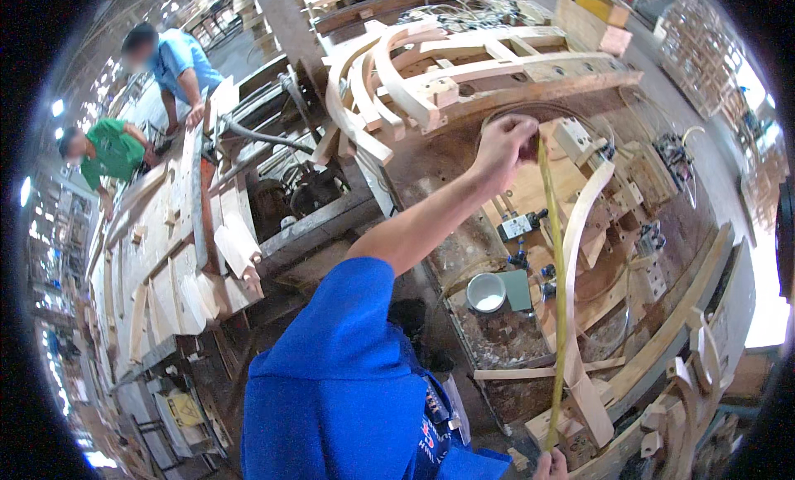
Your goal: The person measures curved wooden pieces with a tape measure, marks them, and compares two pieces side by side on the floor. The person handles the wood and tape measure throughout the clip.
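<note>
A yellow measuring tape point(561, 314) is drawn taut between my two hands. My left hand point(509, 149), at the end of the outstretched arm, is closed in a pinch on its upper end. At the lower edge my right hand point(551, 465) is closed on the other end, only partly in view. Right beside the tape runs a curved wooden piece point(574, 256), bending away at its top and widening at its lower end. Under both is a wooden jig point(532, 186) carrying a small valve block point(517, 226) and metal fittings.
A white cup point(486, 293) stands near the bench edge beside a green-grey pad point(517, 290). Several curved wooden parts point(406, 74) are stacked beyond my left hand, more point(704, 356) at lower right. Thin hoses cross the bench. Two people point(178, 62) work at another table point(157, 314) at left.
</note>
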`<state>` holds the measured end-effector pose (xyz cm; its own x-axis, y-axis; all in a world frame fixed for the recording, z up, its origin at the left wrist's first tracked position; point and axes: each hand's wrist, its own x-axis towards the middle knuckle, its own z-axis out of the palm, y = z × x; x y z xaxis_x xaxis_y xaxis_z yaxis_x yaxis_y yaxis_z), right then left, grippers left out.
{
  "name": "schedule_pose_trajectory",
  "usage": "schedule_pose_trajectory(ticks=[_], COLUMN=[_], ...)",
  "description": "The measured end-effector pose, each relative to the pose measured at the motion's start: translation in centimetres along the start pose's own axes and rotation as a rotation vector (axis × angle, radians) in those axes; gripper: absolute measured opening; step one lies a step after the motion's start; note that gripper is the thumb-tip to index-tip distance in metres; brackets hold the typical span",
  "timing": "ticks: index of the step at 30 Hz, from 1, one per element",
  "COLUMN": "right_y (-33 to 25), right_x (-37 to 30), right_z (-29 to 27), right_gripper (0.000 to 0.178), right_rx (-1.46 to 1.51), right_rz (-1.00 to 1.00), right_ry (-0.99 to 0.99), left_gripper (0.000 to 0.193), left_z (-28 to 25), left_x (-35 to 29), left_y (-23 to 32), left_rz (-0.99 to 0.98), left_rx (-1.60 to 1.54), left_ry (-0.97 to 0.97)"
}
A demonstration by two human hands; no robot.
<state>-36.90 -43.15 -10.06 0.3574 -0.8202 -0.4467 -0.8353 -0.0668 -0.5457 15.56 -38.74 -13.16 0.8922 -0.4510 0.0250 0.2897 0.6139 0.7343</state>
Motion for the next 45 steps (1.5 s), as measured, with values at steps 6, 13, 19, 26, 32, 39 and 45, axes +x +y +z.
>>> schedule_pose_trajectory(ticks=[6, 13, 19, 26, 32, 39, 45], right_y=[-4.9, -12.1, -15.0, -17.8, -15.5, -12.9, -7.5], right_x=[2.5, 3.9, 2.4, 0.3, 3.0, 5.9, 7.1], right_z=[8.1, 17.7, 24.8, 25.5, 24.1, 20.5, 13.6], right_gripper=[0.022, 0.02, 0.025, 0.024, 0.022, 0.023, 0.019], right_rx=[0.152, 0.299, 0.424, 0.593, 0.62, 0.888, 1.274], right_rz=[-0.469, -0.332, -0.364, -0.127, -0.256, -0.246, -0.112], right_ry=[-0.152, -0.169, -0.067, -0.088, -0.032, 0.012, 0.204], left_gripper=[0.013, 0.024, 0.065, 0.068, 0.053, 0.044, 0.032], left_z=[-5.8, -18.4, -35.8, -40.0, -39.0, -32.2, -17.9], left_x=[-7.2, -3.3, 6.7, 11.7, 9.2, 2.4, 4.4], left_y=[3.4, 13.2, 22.5, 22.6, 24.0, 28.1, 31.1], left_rz=[-0.04, 0.569, 0.311, -0.097, 0.089, 0.343, 0.166], left_rx=[0.118, 1.047, 1.473, 1.114, 1.157, 0.858, 0.93], left_ry=[-0.06, 0.109, 0.874, 0.677, 0.656, 0.395, -0.1])
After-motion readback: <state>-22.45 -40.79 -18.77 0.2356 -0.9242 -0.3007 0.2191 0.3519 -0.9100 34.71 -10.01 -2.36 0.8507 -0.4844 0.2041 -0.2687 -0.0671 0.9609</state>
